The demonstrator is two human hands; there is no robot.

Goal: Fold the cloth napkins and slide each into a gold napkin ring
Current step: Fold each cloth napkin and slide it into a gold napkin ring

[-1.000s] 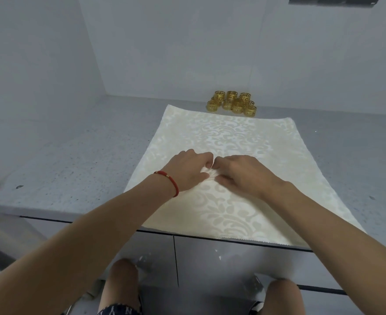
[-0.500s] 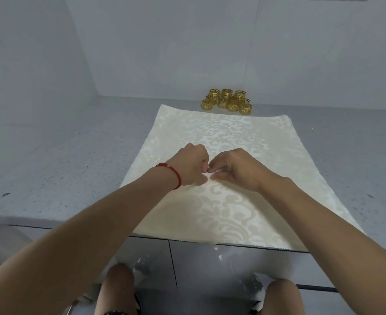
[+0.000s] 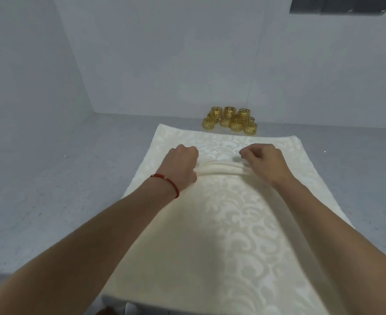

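Head view, one item in hand: cream damask napkin point(image 3: 244, 223), laid flat on a grey speckled counter point(image 3: 62, 189), its near edge reaching the counter's front lip and its far edge lying just short of the gold napkin rings point(image 3: 230, 120); rings clustered near the back wall, some apparently resting on others, none yet holding cloth; left hand point(image 3: 181, 165), red cord bracelet point(image 3: 168, 181) at the wrist, fingers curled and clamped on the left end of a raised pleat point(image 3: 221, 170) gathered across the cloth's middle; right hand point(image 3: 263, 162), fingers likewise curled and pinching the right end of the same pleat; hands apart, pleat stretched between them; fold judged barely begun, ring stage not reached. Risks noted, as judgement only: pleat appeared soft and rounded rather than creased, so an uneven pull from one hand could skew it and leave the gathers crooked; a loosened pinch on either side could let the ridge collapse flat; cloth looked smooth, so drawing it toward the body could send the near edge over the lip and drag the rest after it; pushing gathers forward could shove the far edge into the rings and scatter or topple the cluster; too bulky a bundle might later jam in a ring; whether more napkins lay underneath could not be told.
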